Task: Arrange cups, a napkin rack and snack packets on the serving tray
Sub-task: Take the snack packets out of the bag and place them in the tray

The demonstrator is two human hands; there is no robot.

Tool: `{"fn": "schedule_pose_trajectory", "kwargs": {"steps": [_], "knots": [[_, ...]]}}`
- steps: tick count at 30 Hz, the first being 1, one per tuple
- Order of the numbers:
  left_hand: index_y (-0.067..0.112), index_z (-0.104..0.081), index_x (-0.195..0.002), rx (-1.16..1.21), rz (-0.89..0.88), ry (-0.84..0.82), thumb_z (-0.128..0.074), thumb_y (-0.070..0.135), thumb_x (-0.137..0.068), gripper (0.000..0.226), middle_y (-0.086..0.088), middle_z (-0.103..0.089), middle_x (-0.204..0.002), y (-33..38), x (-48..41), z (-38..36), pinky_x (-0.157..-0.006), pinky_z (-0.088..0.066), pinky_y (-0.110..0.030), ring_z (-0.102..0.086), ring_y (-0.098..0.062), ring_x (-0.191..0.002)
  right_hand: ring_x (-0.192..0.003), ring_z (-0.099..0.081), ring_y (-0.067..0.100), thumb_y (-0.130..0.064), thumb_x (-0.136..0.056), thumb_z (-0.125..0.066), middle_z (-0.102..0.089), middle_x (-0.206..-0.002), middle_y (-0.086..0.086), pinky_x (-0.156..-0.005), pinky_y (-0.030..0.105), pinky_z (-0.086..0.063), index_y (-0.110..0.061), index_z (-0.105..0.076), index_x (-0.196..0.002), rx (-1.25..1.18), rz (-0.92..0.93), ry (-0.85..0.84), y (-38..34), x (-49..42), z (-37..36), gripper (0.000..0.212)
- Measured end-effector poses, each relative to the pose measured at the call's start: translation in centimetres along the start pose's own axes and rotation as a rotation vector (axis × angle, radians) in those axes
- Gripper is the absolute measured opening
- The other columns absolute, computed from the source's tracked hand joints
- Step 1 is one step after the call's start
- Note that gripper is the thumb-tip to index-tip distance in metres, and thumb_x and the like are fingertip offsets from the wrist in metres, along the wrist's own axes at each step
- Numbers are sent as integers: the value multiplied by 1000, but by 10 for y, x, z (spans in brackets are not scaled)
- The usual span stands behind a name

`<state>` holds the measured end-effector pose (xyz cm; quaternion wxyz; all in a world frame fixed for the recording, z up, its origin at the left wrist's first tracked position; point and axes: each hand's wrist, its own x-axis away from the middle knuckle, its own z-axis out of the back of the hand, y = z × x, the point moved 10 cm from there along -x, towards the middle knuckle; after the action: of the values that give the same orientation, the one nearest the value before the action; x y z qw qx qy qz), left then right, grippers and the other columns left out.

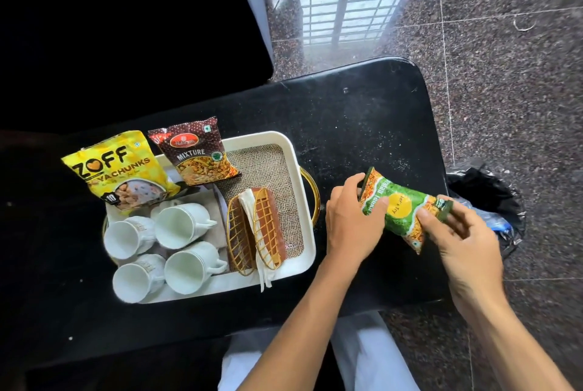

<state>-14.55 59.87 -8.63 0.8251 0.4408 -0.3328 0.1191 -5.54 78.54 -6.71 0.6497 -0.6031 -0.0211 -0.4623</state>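
A white serving tray [303, 259] with a woven mat and a gold handle sits on the black table. Several white cups [181, 226] lie on their sides in its left half. A gold wire napkin rack [255, 231] with a white napkin stands beside them. A yellow ZOFF packet [116, 166] and a brown Mixture packet [197, 152] lean at the tray's far edge. To the right of the tray, both hands hold a green snack packet [400, 206] above the table. My left hand [351, 221] grips its left end; my right hand [457, 239] pinches its right end.
The black table [362, 125] ends just right of my hands, where a bin lined with a black bag [492, 201] stands on the speckled stone floor. A dark chair or surface [126, 27] fills the upper left.
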Motion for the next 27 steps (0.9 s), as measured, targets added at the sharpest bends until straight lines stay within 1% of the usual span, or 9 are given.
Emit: {"fn": "schedule_pose_trajectory", "kwargs": {"steps": [3,7,10,12,15,17,21,24,27], "knots": [[34,-47,-143,138,36,9,-66,41,-90,56,7,-56,-121,-4,6,11,-102,-50,-40,-58,-14,-110,-92,-68,0,-18,-86,-73,-73,-110,-3,-87,22,-57,-27,-63,-119,21,99,-57,-35,9,-14,36],[36,-33,-151,248,3,24,-63,42,-93,65,9,-55,-127,1,22,33,-105,-49,-42,-56,-13,-119,-104,-66,4,-15,-91,-67,-69,-121,3,-94,30,-56,-19,-59,-132,71,255,-143,-87,21,-41,42],[37,-25,-154,161,-65,40,-61,43,-94,70,7,-50,-142,8,32,62,-109,-46,-40,-52,-12,-128,-109,-68,18,-14,-91,-67,-69,-121,6,-95,38,-56,-19,-58,-133,124,375,-207,-122,32,-62,44],[34,-24,-156,30,-159,122,-63,42,-94,74,5,-43,-149,19,38,97,-114,-39,-30,-45,-11,-135,-103,-70,16,-15,-90,-68,-70,-118,3,-90,36,-58,-21,-57,-134,152,435,-257,-143,39,-80,46],[28,-37,-154,-90,-390,244,-72,38,-88,75,2,-46,-149,46,44,156,-112,-35,-22,-43,-12,-137,-100,-70,12,-24,-86,-70,-69,-116,-3,-88,33,-58,-30,-54,-134,213,533,-354,-171,52,-117,52],[26,-49,-147,-126,-500,157,-77,34,-85,68,1,-54,-145,57,38,176,-113,-39,-21,-49,-10,-133,-100,-70,10,-26,-85,-71,-68,-114,-4,-87,30,-56,-31,-52,-136,258,595,-422,-185,61,-144,54],[21,-60,-135,-119,-528,1,-80,31,-82,57,5,-71,-123,55,22,209,-94,-48,-9,-62,0,-109,-100,-71,5,-17,-88,-74,-71,-112,-1,-88,25,-58,-20,-52,-139,368,747,-475,-211,79,-194,56],[18,-64,-127,-38,-532,71,-82,31,-81,51,6,-74,-116,45,15,239,-94,-56,-25,-67,-3,-107,-99,-70,5,-22,-87,-76,-69,-115,-2,-85,22,-57,-15,-51,-139,349,802,-476,-220,88,-220,58],[14,-66,-123,40,-521,198,-81,29,-82,46,6,-75,-109,31,12,265,-89,-55,-20,-69,-1,-100,-100,-67,-2,-35,-82,-77,-63,-127,-4,-86,16,-53,-13,-47,-142,286,742,-451,-215,89,-234,70]]}}
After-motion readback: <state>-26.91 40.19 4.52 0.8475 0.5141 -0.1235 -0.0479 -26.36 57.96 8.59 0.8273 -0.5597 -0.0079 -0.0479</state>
